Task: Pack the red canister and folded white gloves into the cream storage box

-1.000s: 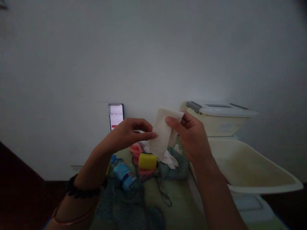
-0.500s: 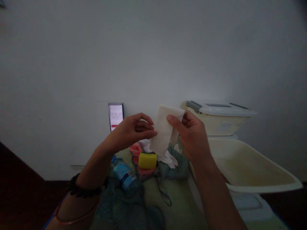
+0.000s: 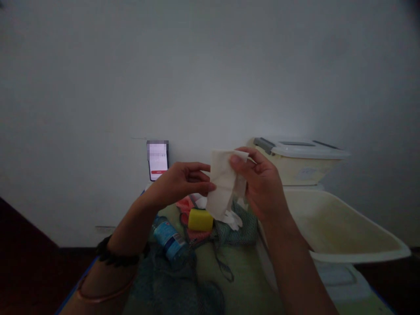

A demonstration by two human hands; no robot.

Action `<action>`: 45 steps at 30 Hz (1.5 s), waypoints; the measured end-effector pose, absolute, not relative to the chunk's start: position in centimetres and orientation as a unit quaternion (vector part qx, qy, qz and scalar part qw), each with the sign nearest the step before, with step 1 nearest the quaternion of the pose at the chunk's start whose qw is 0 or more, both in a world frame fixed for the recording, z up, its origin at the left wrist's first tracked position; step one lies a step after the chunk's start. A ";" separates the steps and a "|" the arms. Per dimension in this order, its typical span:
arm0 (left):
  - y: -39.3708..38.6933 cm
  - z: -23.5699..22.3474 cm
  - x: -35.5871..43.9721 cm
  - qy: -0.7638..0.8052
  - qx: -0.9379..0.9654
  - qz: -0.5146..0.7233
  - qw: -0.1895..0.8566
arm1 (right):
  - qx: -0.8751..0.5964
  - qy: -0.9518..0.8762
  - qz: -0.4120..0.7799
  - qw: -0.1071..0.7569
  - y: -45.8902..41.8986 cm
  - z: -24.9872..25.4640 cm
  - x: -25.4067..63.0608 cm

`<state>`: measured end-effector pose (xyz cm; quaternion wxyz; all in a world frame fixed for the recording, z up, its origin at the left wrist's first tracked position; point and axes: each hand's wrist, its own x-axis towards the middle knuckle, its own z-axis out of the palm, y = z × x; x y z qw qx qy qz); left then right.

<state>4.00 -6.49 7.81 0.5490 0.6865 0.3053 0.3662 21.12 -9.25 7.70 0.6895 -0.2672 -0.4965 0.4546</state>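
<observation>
A folded white tissue (image 3: 223, 175) is held up in front of me, its lower end hanging over the items on the table. My right hand (image 3: 264, 181) pinches its upper right part, thumb in front and fingers behind. At the left edge, my left hand (image 3: 183, 181) has its thumb on the front face, while its fingertips pass behind the tissue. Below lie a yellow roll-shaped item (image 3: 200, 220), a crumpled white glove or tissue (image 3: 233, 220) and a grey-green knitted cloth (image 3: 241, 232). Pink fabric (image 3: 185, 204) shows behind the yellow item.
A blue-labelled plastic bottle (image 3: 170, 238) lies on dark cloth (image 3: 173, 284) at the left. Against the wall leans a phone (image 3: 158, 162). On the right stand a cream basin (image 3: 354, 258) and a lidded storage box (image 3: 302, 168) behind it.
The tissue's top edge has dropped slightly and it now faces me more squarely. My left fingertips have moved behind its left edge; the right hand keeps its pinch.
</observation>
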 end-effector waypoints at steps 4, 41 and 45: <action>-6.6 8.0 4.2 0.291 0.710 0.345 0.541 | -0.255 -0.493 0.456 0.696 -9.4 7.8 21.0; -6.6 7.9 3.3 0.261 0.818 0.278 0.430 | -0.262 -0.534 0.433 0.677 -10.1 8.3 21.4; -6.8 8.2 3.2 0.284 0.800 0.295 0.439 | -0.281 -0.548 0.403 0.677 -10.2 8.2 21.7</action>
